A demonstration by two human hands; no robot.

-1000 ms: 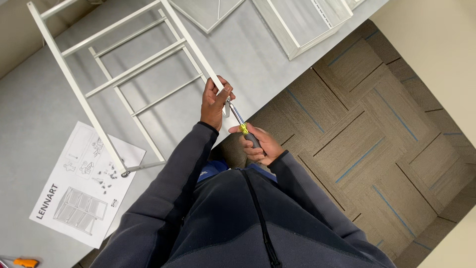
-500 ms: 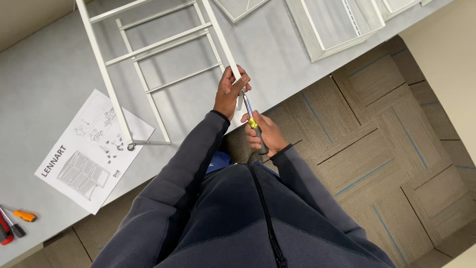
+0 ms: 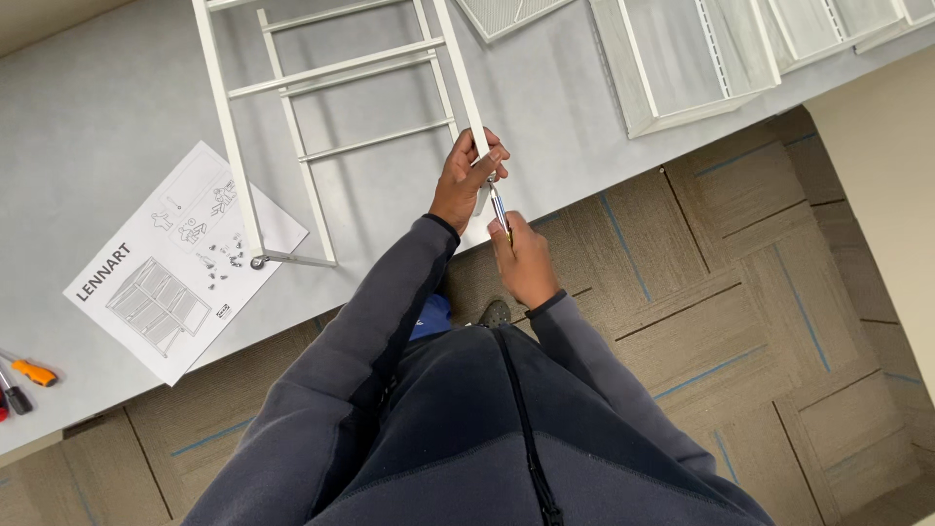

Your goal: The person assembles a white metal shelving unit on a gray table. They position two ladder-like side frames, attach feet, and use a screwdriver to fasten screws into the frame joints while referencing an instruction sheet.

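L hand (image 3: 467, 178) pinched white metal frame (image 3: 336, 68) leg end; R hand (image 3: 524, 261) wrapped screwdriver (image 3: 500, 209). Best kept shaft in line w/ screw, frame steadied on grey table (image 3: 88, 127).

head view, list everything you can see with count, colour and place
metal frame: one, white, on the table, its end leg gripped
table: one, grey, upper left
instruction sheet: one, white, table near edge
mesh baskets: at least two, white, top right
screwdrivers: at least two, one with an orange handle, far left
carpet floor: brown, right
screwdriver: one, at frame leg
left hand: grips frame leg
right hand: holds screwdriver
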